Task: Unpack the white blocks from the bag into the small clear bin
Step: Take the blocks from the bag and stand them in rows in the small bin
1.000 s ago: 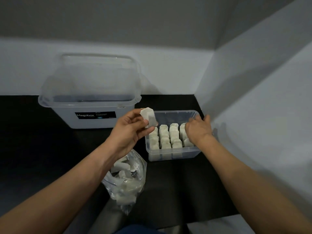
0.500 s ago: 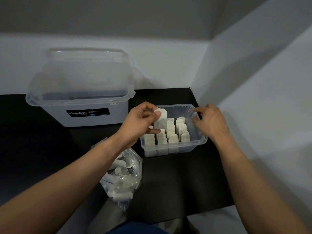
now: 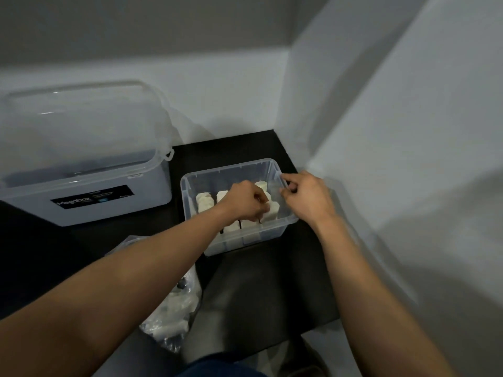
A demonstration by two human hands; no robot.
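The small clear bin (image 3: 217, 175) sits on the black table near the right wall, with several white blocks (image 3: 204, 202) standing in rows inside. My left hand (image 3: 245, 200) reaches down into the bin, its fingers curled round a white block (image 3: 272, 210) among the rows. My right hand (image 3: 307, 195) pinches the bin's right rim. The clear plastic bag (image 3: 174, 308) with more white blocks lies on the table under my left forearm, partly hidden by it.
A large clear storage box (image 3: 81, 164) with a black label stands at the back left. White walls close off the back and the right side. The table's front edge runs just below the bag.
My left hand has come down from above the bin into it, carrying the white block among the rows. My right hand has moved to the bin's right rim. The camera has tilted.
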